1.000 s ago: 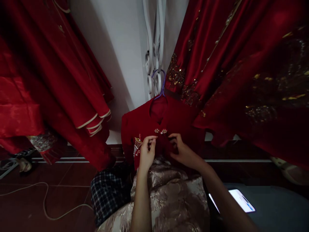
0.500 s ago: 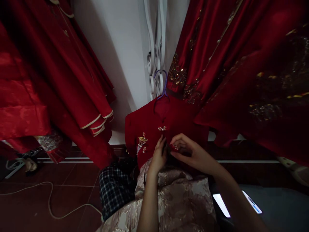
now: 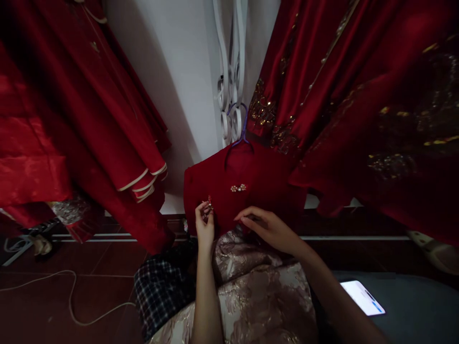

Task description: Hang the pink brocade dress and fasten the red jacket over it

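A small dark red jacket [image 3: 261, 184] hangs on a purple hanger [image 3: 242, 129] from a white scrolled metal rack [image 3: 231, 71]. It has a pearl clasp [image 3: 238, 188] at the chest. My left hand [image 3: 204, 223] pinches the gold embroidered ornament [image 3: 209, 204] on the jacket's left front, fingers closed on it. My right hand [image 3: 267, 227] rests on the jacket's lower front, fingers bent against the cloth. Below the jacket a pale gold brocade skirt [image 3: 251, 296] spreads toward me.
Long red gowns hang at left [image 3: 89, 124] and at right [image 3: 358, 105], the right ones with gold embroidery. A lit phone [image 3: 363, 297] lies on a grey surface at lower right. A checked cloth [image 3: 161, 291] and a white cable [image 3: 71, 296] lie on the dark floor.
My left hand moved left from the jacket's middle onto the gold ornament. My right hand dropped slightly and flattened on the lower front. The pearl clasp now shows fully.
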